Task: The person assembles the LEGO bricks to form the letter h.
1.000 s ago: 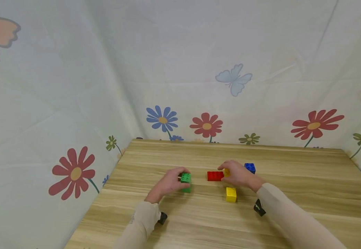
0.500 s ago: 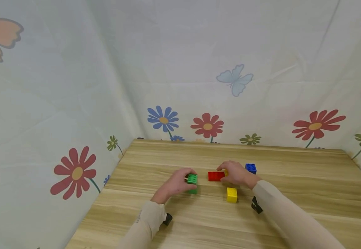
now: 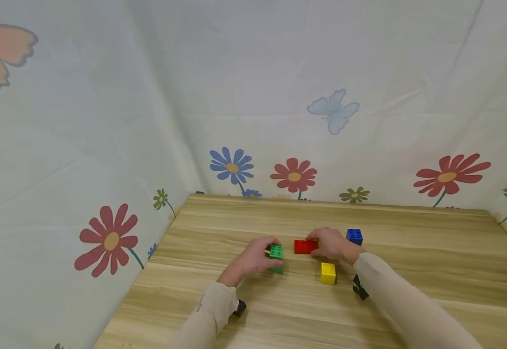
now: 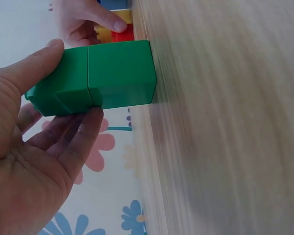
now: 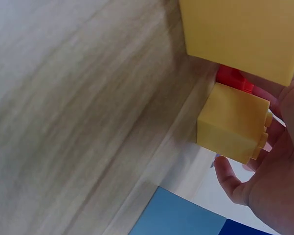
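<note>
My left hand point(image 3: 253, 257) pinches an upright stack of two green toy bricks point(image 4: 95, 76) between thumb and fingertips, gripping mainly the upper brick. The stack's lower end is right at the tabletop. My right hand point(image 3: 334, 244) arches low over the table, with thumb and forefinger on either side of a long red toy brick point(image 3: 305, 246) at its right end. Under the right palm sits a yellow brick point(image 5: 230, 122), nearly hidden in the head view. A second yellow brick point(image 3: 328, 273) stands nearer to me, below the right wrist.
A blue brick point(image 3: 354, 236) stands just behind the right hand. The wooden table point(image 3: 393, 315) ends at the back against a hanging cloth point(image 3: 244, 97) printed with flowers and butterflies. A dark wrist camera point(image 3: 360, 288) hangs beneath the right sleeve.
My left hand has moved right with the green bricks, bringing them closer to the red brick. The right hand stays at the red brick. The head view has shifted slightly.
</note>
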`<state>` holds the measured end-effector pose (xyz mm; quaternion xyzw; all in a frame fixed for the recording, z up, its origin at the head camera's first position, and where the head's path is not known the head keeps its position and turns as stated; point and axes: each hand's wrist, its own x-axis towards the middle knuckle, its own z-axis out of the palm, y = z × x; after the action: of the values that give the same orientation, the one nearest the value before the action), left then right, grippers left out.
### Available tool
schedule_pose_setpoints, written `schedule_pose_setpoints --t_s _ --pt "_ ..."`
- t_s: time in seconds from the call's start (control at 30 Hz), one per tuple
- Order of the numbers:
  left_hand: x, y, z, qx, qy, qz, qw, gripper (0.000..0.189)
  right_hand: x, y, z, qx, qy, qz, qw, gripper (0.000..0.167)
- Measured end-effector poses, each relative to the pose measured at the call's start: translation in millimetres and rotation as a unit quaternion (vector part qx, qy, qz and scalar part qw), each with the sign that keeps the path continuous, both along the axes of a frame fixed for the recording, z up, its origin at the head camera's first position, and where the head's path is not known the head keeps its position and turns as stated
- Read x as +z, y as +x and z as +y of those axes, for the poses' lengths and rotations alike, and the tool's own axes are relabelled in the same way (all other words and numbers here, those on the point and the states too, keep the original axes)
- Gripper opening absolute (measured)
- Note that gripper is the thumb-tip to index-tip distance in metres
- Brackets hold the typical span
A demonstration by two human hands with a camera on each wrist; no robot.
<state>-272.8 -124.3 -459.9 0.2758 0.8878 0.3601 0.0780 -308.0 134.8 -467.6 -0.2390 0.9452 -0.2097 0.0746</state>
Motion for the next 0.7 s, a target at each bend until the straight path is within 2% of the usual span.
schedule_pose_setpoints --t_s 0.23,0.43,0.7 --pt "-2.7 1.2 4.1 -0.002 0.007 -0.010 0.9999 0.033 -0.7 2.2 0.0 -0.004 -0.002 0.003 1.0000 0.037" --pt "-1.9 4.2 8.0 -0.013 0.010 -0.010 0.9998 0.033 3.1 4.7 2.7 -0.015 -0.030 -0.002 0.9994 0.036" --pt "-4.6 6.2 10.6 -0.015 0.015 -0.015 0.9997 0.033 7.2 9.2 8.6 -0.034 -0.052 0.035 0.9975 0.039"
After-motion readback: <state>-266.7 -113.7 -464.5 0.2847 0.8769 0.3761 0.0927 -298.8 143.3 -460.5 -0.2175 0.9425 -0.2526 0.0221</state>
